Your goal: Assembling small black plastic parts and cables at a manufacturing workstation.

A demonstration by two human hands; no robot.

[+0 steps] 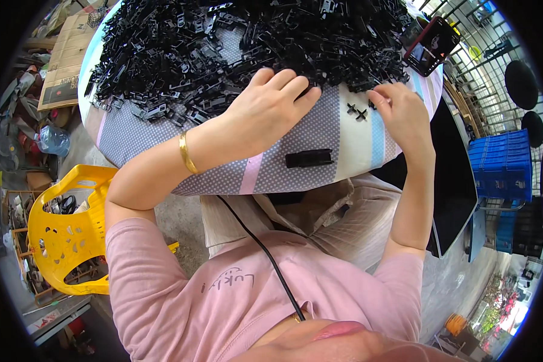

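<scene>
A large heap of small black plastic parts (181, 66) covers the far half of the table. My left hand (268, 108), a gold bangle on its wrist, lies at the near edge of this heap. Its fingers are curled down among the parts, and what they grip is hidden. Further right, my right hand (402, 114) has thumb and fingers pinched together at a small black plastic piece, only partly visible. Just left of it lie two small cross-shaped black pieces (356, 111) on the cloth. A longer black plastic part (309, 158) rests near the table's front edge.
A patterned cloth (223, 154) covers the rounded table. A phone (431, 46) stands at the far right. A yellow plastic chair (72, 229) is at the left, blue crates (501, 164) at the right. A black cable (253, 238) hangs down my front.
</scene>
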